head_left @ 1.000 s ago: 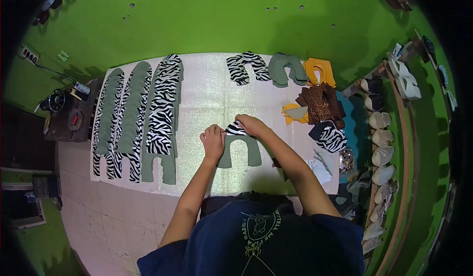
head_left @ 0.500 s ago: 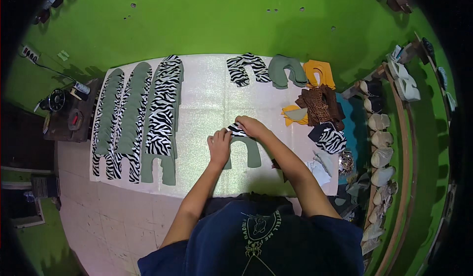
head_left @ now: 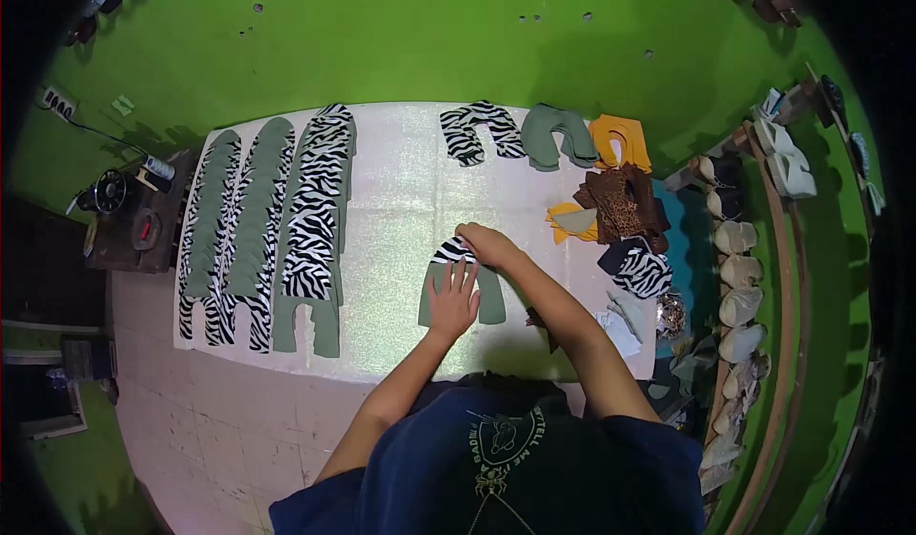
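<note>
In front of me on the pale table [head_left: 391, 249] lies a green U-shaped cut piece [head_left: 490, 304], legs toward me. A curved zebra-print piece [head_left: 448, 250] covers its rounded far end. My left hand [head_left: 453, 298] rests flat on the green piece, fingers spread, tips at the zebra print's near edge. At the far right of the curve, my right hand [head_left: 487, 247] has its fingers bent and pressed together on the zebra-print piece. Its thumb side is partly hidden.
Overlapping green and zebra-print pieces form rows [head_left: 239, 230] at left. Zebra-print [head_left: 468, 139], green [head_left: 553, 139] and yellow [head_left: 620, 144] pieces lie along the far edge. Leopard-print scraps [head_left: 620, 206] sit at right, beside a shelf of shoe forms [head_left: 739, 272].
My left hand has moved from the zebra-print piece's left edge onto the green piece, its fingers opening flat. The zebra-print piece now lies spread over the curve. My right hand stays nearly still.
</note>
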